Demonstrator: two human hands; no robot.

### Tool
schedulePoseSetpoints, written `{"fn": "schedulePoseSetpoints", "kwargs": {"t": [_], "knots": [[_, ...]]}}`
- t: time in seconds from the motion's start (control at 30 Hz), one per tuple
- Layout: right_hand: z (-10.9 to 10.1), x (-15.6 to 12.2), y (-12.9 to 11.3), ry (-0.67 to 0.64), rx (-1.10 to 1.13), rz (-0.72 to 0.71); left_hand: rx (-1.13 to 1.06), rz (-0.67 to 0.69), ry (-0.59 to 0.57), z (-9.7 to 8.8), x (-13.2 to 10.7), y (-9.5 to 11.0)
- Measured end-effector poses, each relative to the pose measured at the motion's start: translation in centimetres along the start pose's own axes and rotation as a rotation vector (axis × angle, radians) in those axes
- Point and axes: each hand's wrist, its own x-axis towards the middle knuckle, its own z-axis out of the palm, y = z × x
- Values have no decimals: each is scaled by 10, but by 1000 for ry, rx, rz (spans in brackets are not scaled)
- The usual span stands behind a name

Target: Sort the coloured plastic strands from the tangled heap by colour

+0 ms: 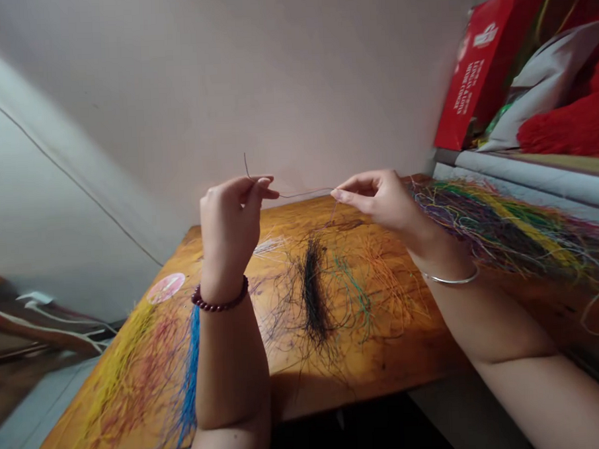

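Observation:
A thin dark thread [305, 194] runs between my two hands, above the far edge of the wooden table. Its left end sticks up past my left hand [234, 221], whose thumb and fingers pinch it. My right hand [370, 195] pinches the thread between thumb and forefinger, with a short reddish tail hanging below. Under the hands lies a bundle of black threads [313, 290], with green threads [352, 285] and orange threads [388, 280] to its right. White threads [271, 246] lie just right of my left hand.
On the table's left are yellow threads [119, 355], reddish threads [150, 370], blue threads [191, 381] and a round pink sticker [166, 288]. A mixed heap of coloured threads [508, 222] lies at right, below a red box [491, 57]. The wall [293, 86] rises behind.

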Motion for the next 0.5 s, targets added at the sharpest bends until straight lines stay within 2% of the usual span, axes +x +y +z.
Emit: {"fn": "schedulePoseSetpoints", "kwargs": {"t": [0.1,0.23,0.37,0.5], "knots": [[0,-2,-5,32,-13,-10,111,7,83,-20,-4,10],[-4,0,-7,138,-27,-3,367,32,173,-46,-14,20],[-10,4,-3,229,22,-13,605,-74,121,-63,-19,19],[-10,5,0,227,76,-23,742,-191,59,-71,-23,28]]}}
